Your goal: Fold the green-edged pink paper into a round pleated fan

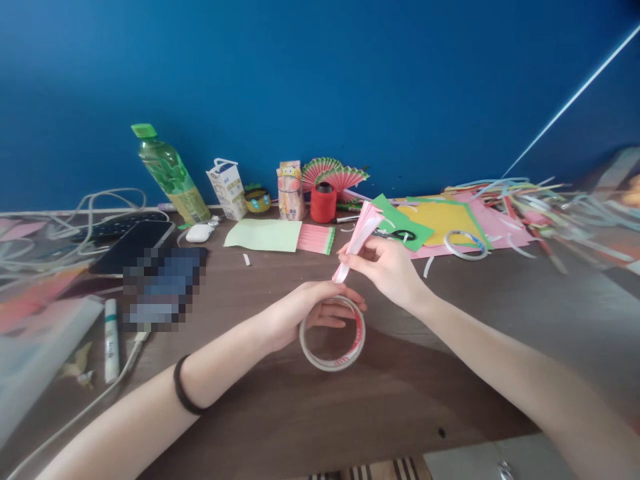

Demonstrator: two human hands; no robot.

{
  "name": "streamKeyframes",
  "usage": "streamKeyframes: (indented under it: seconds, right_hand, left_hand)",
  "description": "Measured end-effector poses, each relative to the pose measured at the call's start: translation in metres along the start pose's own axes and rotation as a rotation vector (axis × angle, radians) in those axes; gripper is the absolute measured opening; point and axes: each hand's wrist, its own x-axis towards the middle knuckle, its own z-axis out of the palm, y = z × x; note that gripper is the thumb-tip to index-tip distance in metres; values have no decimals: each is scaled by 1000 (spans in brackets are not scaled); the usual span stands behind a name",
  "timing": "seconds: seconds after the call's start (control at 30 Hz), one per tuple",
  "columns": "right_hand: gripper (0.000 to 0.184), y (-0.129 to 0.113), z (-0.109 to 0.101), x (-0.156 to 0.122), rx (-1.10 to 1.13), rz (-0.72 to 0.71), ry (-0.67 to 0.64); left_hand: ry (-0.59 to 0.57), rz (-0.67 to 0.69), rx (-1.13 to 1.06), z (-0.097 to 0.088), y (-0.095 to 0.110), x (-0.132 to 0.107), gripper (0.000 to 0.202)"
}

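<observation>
My right hand point(387, 270) is closed on a narrow strip of pleated pink and white paper point(357, 241), pinched between thumb and fingers and tilted up to the right. Below it, my left hand point(320, 307) holds a roll of tape point(333, 368). The ring hangs from this hand, with several fingers visible through its opening. My left fingertips are close to the lower end of the pleated paper; whether they touch it I cannot tell. Behind the hands, a pale green sheet point(263, 235) lies beside a flat pink pleated paper point(317, 239) with a green edge.
Pink and green paper fans point(345, 179) stand behind a red spool point(323, 202). To the right are scissors point(403, 235), a yellow sheet point(435, 223), another tape roll point(465, 253) and colourful strips point(530, 207). A green bottle point(173, 177), phone point(170, 287) and marker point(111, 343) are left.
</observation>
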Motion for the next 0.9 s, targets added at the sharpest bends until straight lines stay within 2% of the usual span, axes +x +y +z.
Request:
streamKeyframes:
  seconds: [0.2, 0.43, 0.63, 0.9]
  right_hand:
    - [21, 1, -4, 4, -62, -40, 111]
    - [17, 3, -8, 6, -58, -44, 126]
    - [17, 0, -8, 6, -97, -86, 153]
    - [19, -5, -7, 4, -58, -82, 132]
  left_hand:
    - [49, -80, -34, 3, -4, 2, 36]
    - [36, 14, -108, 2, -6, 3, 29]
    - [77, 4, 16, 1, -9, 3, 37]
    - [223, 34, 111, 4, -13, 4, 40]
